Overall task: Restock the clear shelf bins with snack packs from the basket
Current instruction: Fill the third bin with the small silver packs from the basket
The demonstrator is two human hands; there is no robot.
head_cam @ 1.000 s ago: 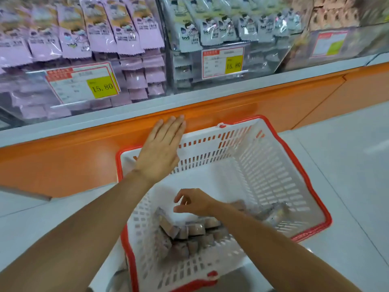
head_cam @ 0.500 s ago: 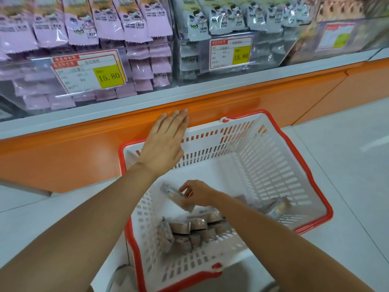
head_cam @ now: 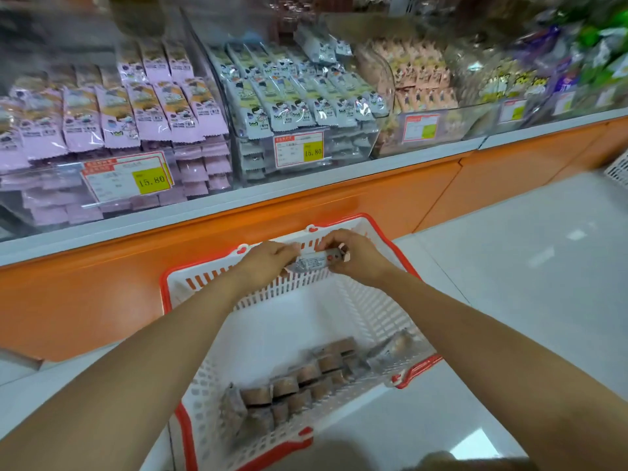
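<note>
Here, left hand point(head_cam: 268, 263) and right hand point(head_cam: 356, 258) both tight on a single snack pack point(head_cam: 311, 263), below yellow "15.80" tags point(head_cam: 151, 181).

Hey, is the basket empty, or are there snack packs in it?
Not empty. A cluster of brown snack packs lies at the near end of the basket; its far half is bare.

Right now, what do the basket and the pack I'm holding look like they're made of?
Basket: likely rigid moulded plastic, matte white with a red rim; the walls are evenly slotted. Pack: seemingly thin glossy plastic film; its surface catches light and creases.
</note>
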